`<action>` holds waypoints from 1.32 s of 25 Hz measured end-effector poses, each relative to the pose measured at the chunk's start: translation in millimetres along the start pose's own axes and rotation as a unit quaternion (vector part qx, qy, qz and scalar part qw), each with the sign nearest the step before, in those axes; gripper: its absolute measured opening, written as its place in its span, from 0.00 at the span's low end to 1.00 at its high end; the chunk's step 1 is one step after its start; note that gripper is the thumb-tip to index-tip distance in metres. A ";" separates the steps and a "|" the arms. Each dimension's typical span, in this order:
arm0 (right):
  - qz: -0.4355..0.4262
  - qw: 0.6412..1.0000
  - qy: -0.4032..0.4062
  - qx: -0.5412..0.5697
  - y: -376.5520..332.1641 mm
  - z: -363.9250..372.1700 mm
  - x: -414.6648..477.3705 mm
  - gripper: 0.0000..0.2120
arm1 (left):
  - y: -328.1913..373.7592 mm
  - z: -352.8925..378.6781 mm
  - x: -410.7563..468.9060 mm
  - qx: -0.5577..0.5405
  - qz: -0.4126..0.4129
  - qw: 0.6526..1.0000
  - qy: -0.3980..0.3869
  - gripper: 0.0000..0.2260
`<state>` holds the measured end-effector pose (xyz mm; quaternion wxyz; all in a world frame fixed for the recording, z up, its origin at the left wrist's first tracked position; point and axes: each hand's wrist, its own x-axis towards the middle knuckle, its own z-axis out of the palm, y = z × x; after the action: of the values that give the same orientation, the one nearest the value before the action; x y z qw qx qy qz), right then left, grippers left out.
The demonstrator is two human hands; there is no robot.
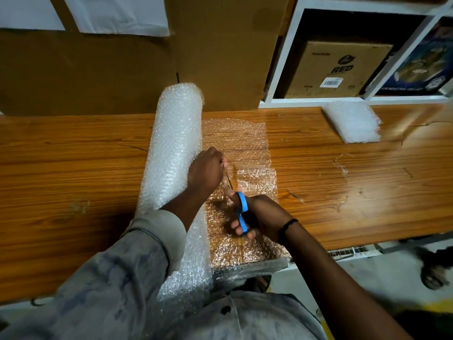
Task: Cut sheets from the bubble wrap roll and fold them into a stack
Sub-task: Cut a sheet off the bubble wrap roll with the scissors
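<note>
Wood-grain counter [73,155], big clear bubble wrap roll [176,133] lying across it, unrolled sheet [235,136] beside. Left hand [206,171] pinches that sheet by the roll, right hand [262,215] grips blue-handled scissors [242,204]. Light, floppy, slippery stuff — hold close to the cut.
</note>
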<state>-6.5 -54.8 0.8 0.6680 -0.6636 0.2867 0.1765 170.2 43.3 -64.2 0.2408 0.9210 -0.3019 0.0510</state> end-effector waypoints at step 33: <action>-0.051 0.982 0.171 0.060 -41.3 -6.2 91.5 0.19 | -0.2 0.1 -2.3 -0.012 -0.002 1.000 0.008 0.09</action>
<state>88.8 -76.6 -22.9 0.6557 -0.6565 0.3727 0.0087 168.4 44.7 -65.0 0.2543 0.9183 -0.2986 0.0544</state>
